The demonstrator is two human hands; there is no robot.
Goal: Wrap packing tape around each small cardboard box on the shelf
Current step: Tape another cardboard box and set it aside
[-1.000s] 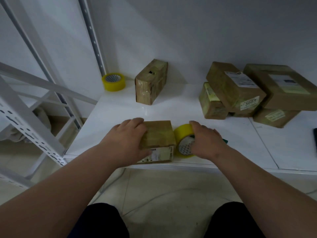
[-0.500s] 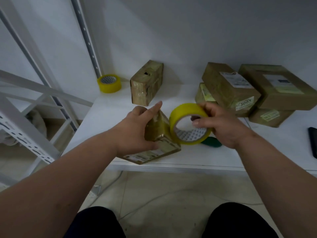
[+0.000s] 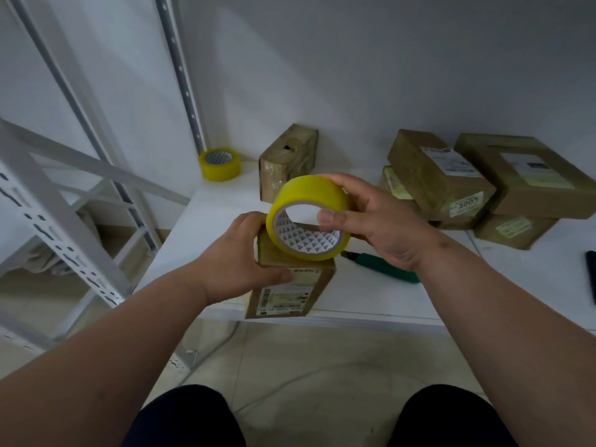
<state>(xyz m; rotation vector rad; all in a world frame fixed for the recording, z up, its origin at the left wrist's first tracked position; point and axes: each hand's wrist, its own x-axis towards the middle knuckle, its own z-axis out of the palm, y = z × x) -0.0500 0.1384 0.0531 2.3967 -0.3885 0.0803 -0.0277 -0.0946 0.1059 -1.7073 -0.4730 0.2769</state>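
Observation:
My left hand (image 3: 240,262) grips a small cardboard box (image 3: 290,291) with a white label, held up over the front edge of the white shelf (image 3: 371,298). My right hand (image 3: 377,221) holds a yellow roll of packing tape (image 3: 306,217) just above the box, thumb on the roll's inner rim, fingers over its outer side. The roll hides the box's top end.
A second yellow tape roll (image 3: 220,163) sits at the shelf's back left beside an upright taped box (image 3: 288,161). Several labelled boxes (image 3: 477,185) are stacked at the back right. A green-handled tool (image 3: 383,267) lies on the shelf under my right wrist. White rack uprights (image 3: 58,217) stand left.
The box left the shelf and turned in my left hand, its label now facing me. My right hand lifted the tape roll from beside the box to above it.

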